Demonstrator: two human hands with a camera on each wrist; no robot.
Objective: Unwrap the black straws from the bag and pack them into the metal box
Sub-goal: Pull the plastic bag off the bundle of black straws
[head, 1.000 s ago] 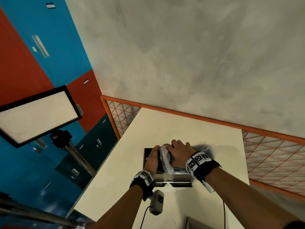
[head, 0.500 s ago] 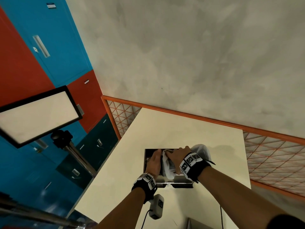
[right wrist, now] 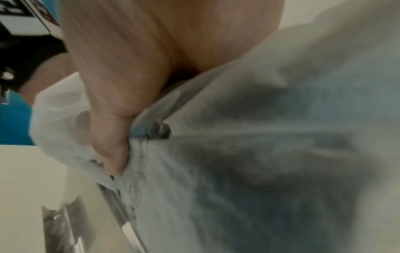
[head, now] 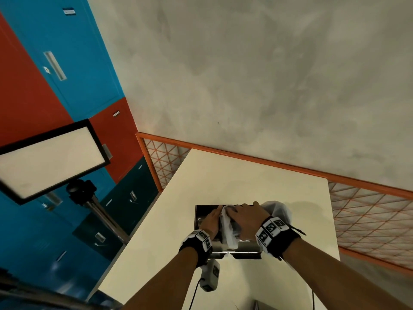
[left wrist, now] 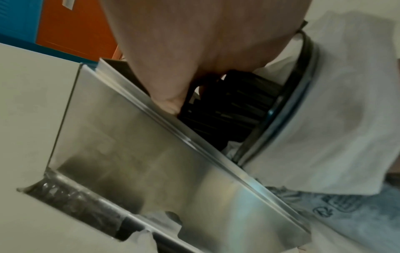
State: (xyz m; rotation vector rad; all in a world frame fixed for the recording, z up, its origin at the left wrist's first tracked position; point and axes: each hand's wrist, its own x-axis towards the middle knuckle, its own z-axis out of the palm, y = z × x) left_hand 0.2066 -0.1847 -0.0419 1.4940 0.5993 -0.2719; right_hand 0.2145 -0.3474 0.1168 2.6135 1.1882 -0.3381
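An open metal box (head: pixel 201 217) lies on the cream table (head: pixel 223 180). A bundle of black straws (left wrist: pixel 233 102) sits inside it, partly wrapped in a whitish plastic bag (head: pixel 278 210). My left hand (head: pixel 211 222) reaches into the box, its thumb (left wrist: pixel 171 102) against the near side of the bundle and its fingers curled round the far side. My right hand (head: pixel 248 220) lies over the bag and pinches its film (right wrist: pixel 259 154) between thumb (right wrist: pixel 110 137) and fingers. The shiny box wall (left wrist: pixel 151 162) fills the left wrist view. Most of the straws are hidden.
A grey tagged device (head: pixel 210 276) with a cable lies on the table near my left forearm. A lamp panel on a tripod (head: pixel 51 159) stands at the left before coloured lockers (head: pixel 55 63). An orange-framed mesh rail (head: pixel 368 218) runs behind the table.
Both hands have sunk lower over the box with the bagged bundle. The bag now bulges out behind my right hand.
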